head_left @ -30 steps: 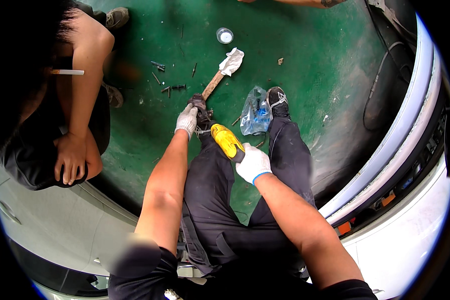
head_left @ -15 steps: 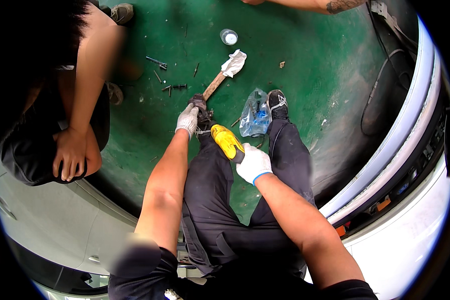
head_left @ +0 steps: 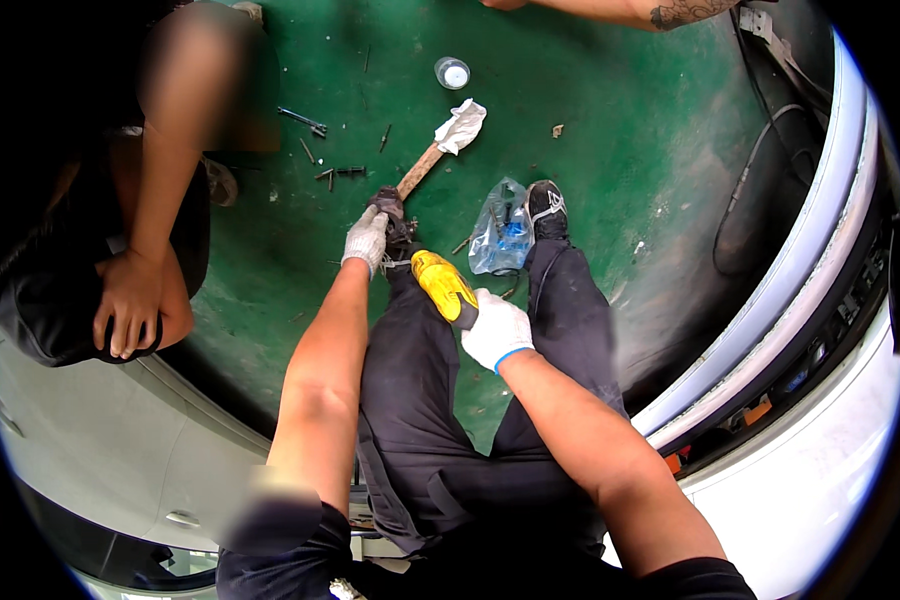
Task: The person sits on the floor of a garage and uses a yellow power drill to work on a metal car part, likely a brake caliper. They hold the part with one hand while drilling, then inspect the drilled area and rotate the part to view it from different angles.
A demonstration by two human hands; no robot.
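The person's gloved left hand (head_left: 366, 238) is gripping a dark metal part (head_left: 388, 203) by the left foot, at the near end of a wooden handle (head_left: 419, 171). The gloved right hand (head_left: 497, 330) is clasping a yellow tool (head_left: 442, 285), seemingly powered — its front is pointing toward the part, though contact is hard to tell. The person is apparently working on the steadied part — the next move is probably calling for a firm left hold and careful aim.
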